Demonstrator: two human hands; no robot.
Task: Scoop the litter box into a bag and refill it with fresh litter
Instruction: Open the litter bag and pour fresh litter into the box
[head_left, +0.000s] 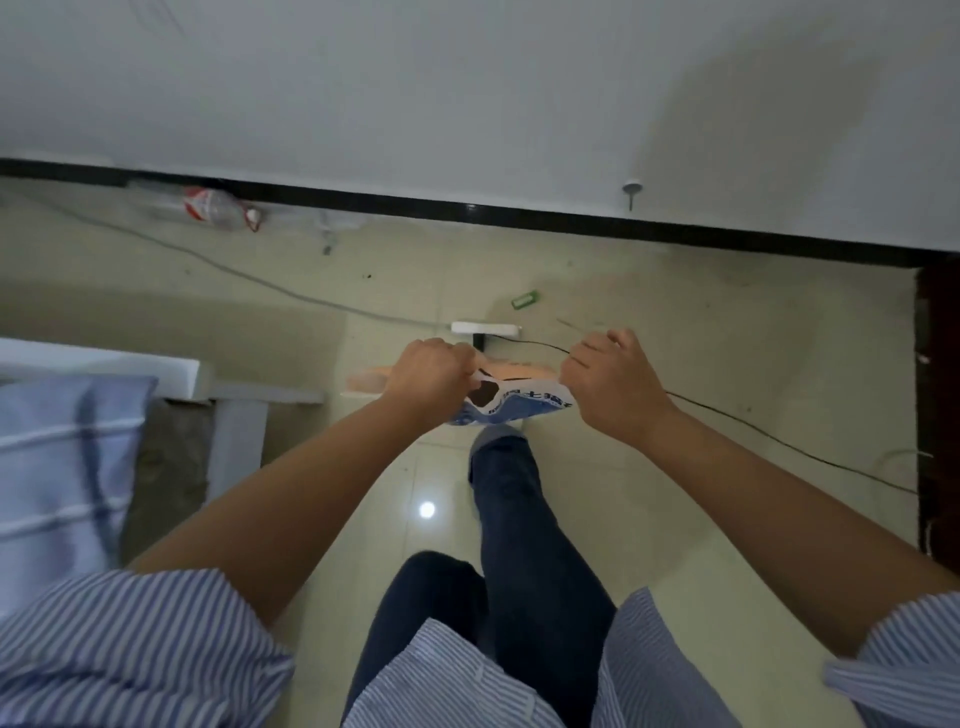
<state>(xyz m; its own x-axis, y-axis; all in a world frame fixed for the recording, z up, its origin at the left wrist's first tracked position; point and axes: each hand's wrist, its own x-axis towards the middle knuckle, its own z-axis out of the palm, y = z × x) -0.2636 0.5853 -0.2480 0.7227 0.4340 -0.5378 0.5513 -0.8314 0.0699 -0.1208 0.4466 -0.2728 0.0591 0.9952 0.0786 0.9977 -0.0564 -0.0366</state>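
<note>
head view: both hands, left (434, 371) and right (608, 376), outstretched, fingers curled gripping the bag (524, 402) mouth.

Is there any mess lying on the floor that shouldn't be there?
Yes. A plastic bottle lies tipped over by the wall, a small green thing sits loose on the tiles, and a black cable trails across the floor.

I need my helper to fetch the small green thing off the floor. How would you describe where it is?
Follow the black baseboard along the wall, then look down to the white power strip on the tile. The small green object lies just beyond its right end, the only green thing there.
</note>
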